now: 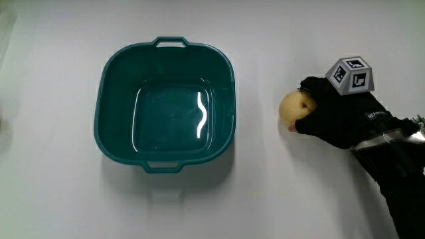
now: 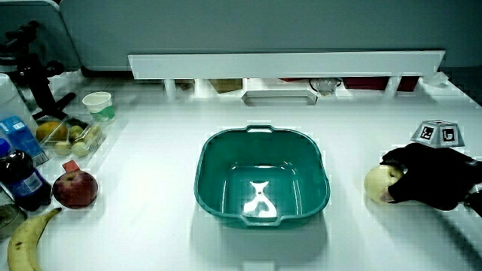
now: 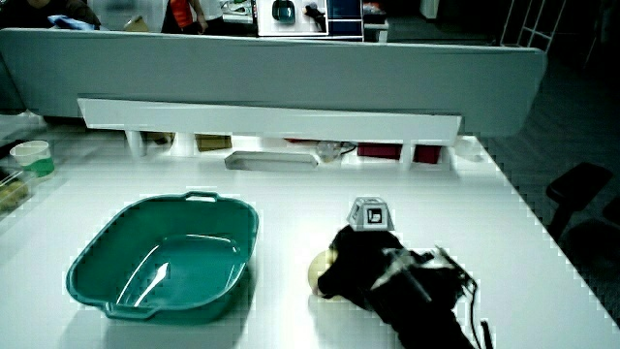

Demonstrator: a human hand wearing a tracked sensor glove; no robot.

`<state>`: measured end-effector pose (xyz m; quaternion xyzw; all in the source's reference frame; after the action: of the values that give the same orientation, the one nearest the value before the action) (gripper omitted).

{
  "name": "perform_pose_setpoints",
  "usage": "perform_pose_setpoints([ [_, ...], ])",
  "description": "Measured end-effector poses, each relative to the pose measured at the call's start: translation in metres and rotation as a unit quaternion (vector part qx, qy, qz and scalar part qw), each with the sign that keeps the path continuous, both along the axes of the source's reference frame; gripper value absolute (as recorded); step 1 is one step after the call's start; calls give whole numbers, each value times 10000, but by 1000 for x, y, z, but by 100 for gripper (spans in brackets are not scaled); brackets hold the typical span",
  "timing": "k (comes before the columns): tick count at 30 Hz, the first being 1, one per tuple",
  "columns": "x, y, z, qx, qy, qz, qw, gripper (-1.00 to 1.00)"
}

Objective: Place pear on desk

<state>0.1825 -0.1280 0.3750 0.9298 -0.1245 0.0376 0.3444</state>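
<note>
A pale yellow pear point(image 1: 293, 109) rests on the white table point(image 1: 265, 192), beside the teal basin point(image 1: 166, 106). The gloved hand point(image 1: 335, 113) is wrapped around the pear's side away from the basin, with thumb and fingers curled on it. The patterned cube point(image 1: 350, 75) sits on the hand's back. In both side views the pear point(image 2: 376, 183) point(image 3: 321, 272) peeks out between the basin point(image 2: 261, 178) point(image 3: 165, 254) and the hand point(image 2: 429, 177) point(image 3: 373, 267). The basin holds nothing.
In a side view an apple point(image 2: 74, 188), a banana point(image 2: 26, 239), a dark bottle point(image 2: 22, 179), a tray of fruit point(image 2: 68, 134) and a paper cup point(image 2: 99, 105) stand at the table's edge, apart from the basin. A low white partition shelf point(image 2: 286, 66) runs along the table.
</note>
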Motion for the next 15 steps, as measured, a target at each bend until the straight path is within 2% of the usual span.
perform_pose_setpoints([
  [5,26,9,19,-246,-106,265,9993,0],
  [6,29,11,21,-238,-105,225,9994,0],
  [7,31,14,21,-53,-78,219,9997,0],
  [8,31,16,20,-114,-139,276,9995,0],
  [9,33,17,26,-64,-64,248,9997,0],
  [10,34,19,28,-142,-36,276,9995,0],
  [13,34,23,36,-132,-30,263,9996,0],
  [15,31,25,41,-281,-139,187,9993,0],
])
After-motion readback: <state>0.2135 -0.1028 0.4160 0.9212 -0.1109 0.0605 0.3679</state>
